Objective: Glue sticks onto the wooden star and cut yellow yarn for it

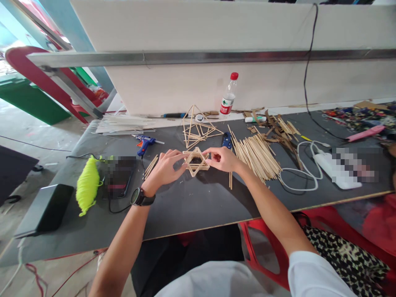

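Left hand point(163, 167), right hand point(223, 159), gripping stick star point(196, 161)

The dark grey table point(198, 206) has bare room in the lower middle of the frame. A heap of thin wooden sticks point(256, 154) blocks the right, a blue glue gun point(145, 143) and neon yellow yarn ball point(87, 184) the left.

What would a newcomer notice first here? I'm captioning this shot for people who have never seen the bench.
At the centre of the dark table, the left hand and right hand pinch a star-shaped stick frame between them. A bright yellow-green yarn bundle lies at the left, and a loose stick pile fans out on the right.
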{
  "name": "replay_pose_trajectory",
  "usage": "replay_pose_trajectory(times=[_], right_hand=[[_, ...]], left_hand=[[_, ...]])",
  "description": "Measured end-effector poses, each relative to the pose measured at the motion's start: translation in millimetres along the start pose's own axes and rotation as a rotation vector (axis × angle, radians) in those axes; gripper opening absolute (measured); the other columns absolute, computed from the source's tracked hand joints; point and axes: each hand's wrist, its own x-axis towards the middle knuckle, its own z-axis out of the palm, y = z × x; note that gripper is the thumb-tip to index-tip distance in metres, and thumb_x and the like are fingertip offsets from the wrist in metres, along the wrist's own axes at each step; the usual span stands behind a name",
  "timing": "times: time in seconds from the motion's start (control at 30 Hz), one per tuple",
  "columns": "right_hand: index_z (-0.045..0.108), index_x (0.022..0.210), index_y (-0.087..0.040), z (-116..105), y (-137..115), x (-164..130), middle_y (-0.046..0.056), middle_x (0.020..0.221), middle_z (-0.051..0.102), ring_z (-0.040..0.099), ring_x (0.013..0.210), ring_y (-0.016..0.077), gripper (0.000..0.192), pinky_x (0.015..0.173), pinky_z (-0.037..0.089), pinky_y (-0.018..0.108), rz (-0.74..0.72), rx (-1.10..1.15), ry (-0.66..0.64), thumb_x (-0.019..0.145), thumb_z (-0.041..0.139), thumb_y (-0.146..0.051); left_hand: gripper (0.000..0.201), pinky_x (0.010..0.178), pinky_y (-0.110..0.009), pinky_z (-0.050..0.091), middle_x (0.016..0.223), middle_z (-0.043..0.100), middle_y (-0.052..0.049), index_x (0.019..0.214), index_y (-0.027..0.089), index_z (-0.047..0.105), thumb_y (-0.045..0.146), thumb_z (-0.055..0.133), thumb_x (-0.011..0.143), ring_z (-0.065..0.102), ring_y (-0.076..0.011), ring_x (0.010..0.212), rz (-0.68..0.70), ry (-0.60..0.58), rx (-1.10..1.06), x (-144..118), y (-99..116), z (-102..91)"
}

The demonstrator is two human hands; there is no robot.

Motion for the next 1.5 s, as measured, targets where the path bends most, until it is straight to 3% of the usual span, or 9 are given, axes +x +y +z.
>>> replay_pose_trajectory(times=[0.23, 0.77, 1.03, 1.5], right_hand=[[0.077, 0.117, -0.022, 0.8, -1.3, -0.2, -0.006, 0.059, 0.052, 0.046, 0.054, 0.0116, 0.036, 0.059, 0.029, 0.029, -0.011, -0.055, 0.02, 0.089, 0.067, -0.042], [0.076, 0.114, -0.023, 4.0, -8.9, -0.5, -0.005, 0.059, 0.053, 0.046, 0.054, 0.0118, 0.034, 0.061, 0.03, 0.03, 0.007, -0.123, 0.042, 0.089, 0.067, -0.045], [0.075, 0.114, -0.024, 5.3, -8.4, -0.8, -0.007, 0.057, 0.05, 0.044, 0.054, 0.0114, 0.033, 0.06, 0.028, 0.03, -0.007, -0.111, 0.044, 0.09, 0.066, -0.045], [0.075, 0.113, -0.024, 5.1, -8.5, -0.3, -0.006, 0.06, 0.055, 0.046, 0.054, 0.0111, 0.033, 0.06, 0.029, 0.029, -0.007, -0.139, 0.049, 0.089, 0.067, -0.045]], left_hand=[[0.051, 0.094, -0.043, 0.042, 0.123, 0.068, -0.008, 0.148, 0.028, 0.054, 0.035, 0.054, 0.097, 0.059, -0.0296, 0.112, -0.004, -0.025, -0.018, -1.4, 5.3, -3.7], [0.04, 0.091, -0.045, 0.043, 0.116, 0.059, -0.01, 0.137, 0.031, 0.067, 0.037, 0.051, 0.101, 0.054, -0.0286, 0.103, -0.034, -0.029, 0.024, -1.0, 2.5, 0.2], [0.04, 0.091, -0.044, 0.042, 0.115, 0.059, -0.01, 0.137, 0.033, 0.068, 0.04, 0.044, 0.105, 0.053, -0.0274, 0.1, -0.054, -0.02, 0.018, 0.1, 0.8, 3.9], [0.036, 0.091, -0.042, 0.04, 0.11, 0.06, -0.009, 0.132, 0.033, 0.072, 0.04, 0.05, 0.104, 0.054, -0.0265, 0.1, -0.073, 0.024, -0.013, 1.5, -2.9, 10.4]])
